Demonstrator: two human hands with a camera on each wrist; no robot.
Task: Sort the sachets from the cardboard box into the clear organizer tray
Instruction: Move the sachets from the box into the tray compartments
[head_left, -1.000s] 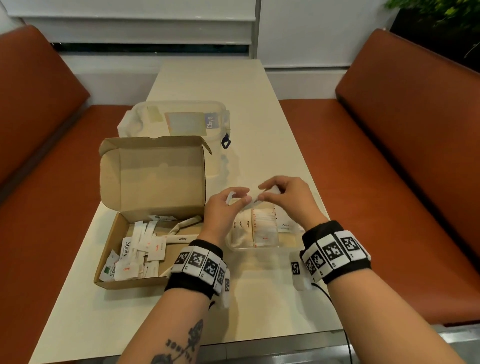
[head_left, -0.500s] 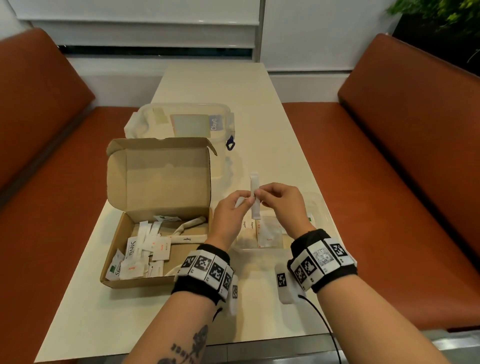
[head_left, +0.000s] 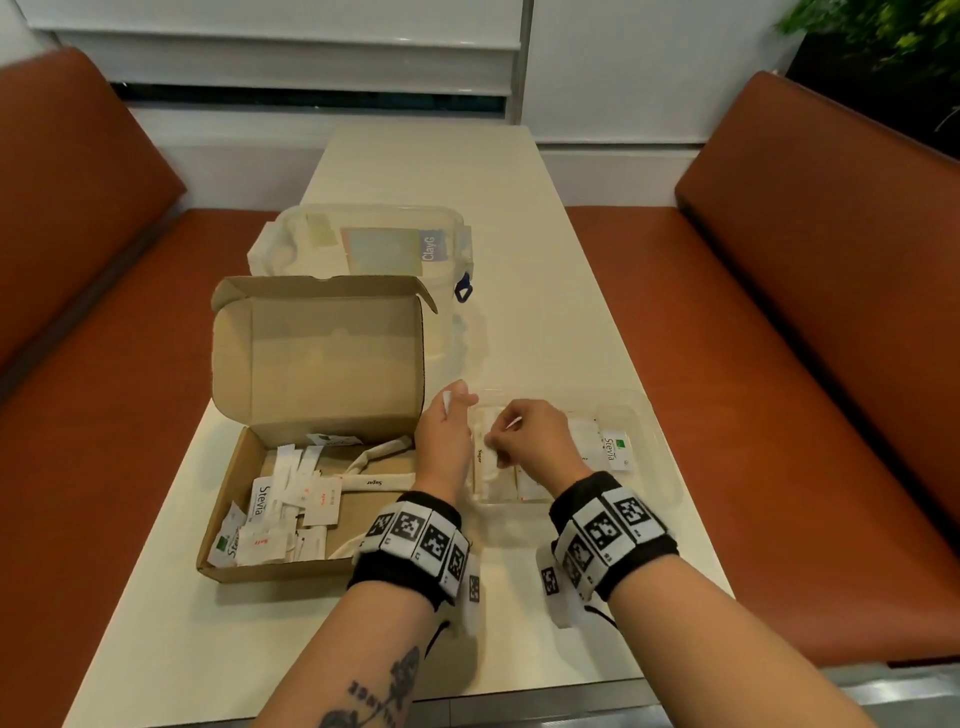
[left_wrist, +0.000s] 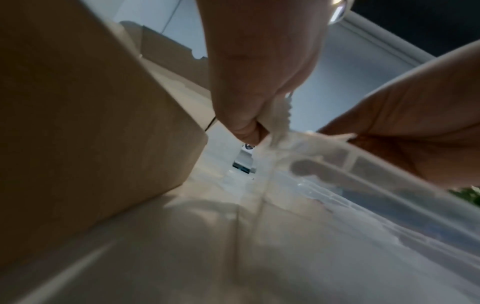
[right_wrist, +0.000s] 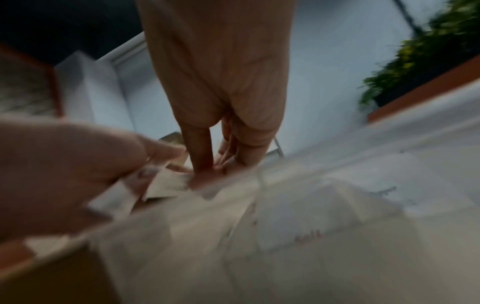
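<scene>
The open cardboard box (head_left: 223, 499) lies at the left with several white sachets (head_left: 291, 499) in it. To its right sits the clear organizer tray (head_left: 644, 415), which holds sugar, salt and Stevia sachets (head_left: 613, 449). My left hand (head_left: 454, 402) hovers at the tray's left rim and pinches a small white sachet (left_wrist: 279, 115). My right hand (head_left: 501, 434) is low over the tray's left compartment and pinches a white stick sachet (head_left: 513, 423) with its fingertips (right_wrist: 205, 164) pointing down. What lies under the hands is hidden.
A clear lidded plastic container (head_left: 363, 244) stands behind the box, whose raised lid (head_left: 322, 353) rises close to my left hand. Brown bench seats (head_left: 779, 364) flank the narrow cream table (head_left: 519, 208). A plant (head_left: 883, 36) is at the far right.
Both hands came down from above the tray to its left side. The stick sachet, held upright half a second ago, is now low over the left compartment.
</scene>
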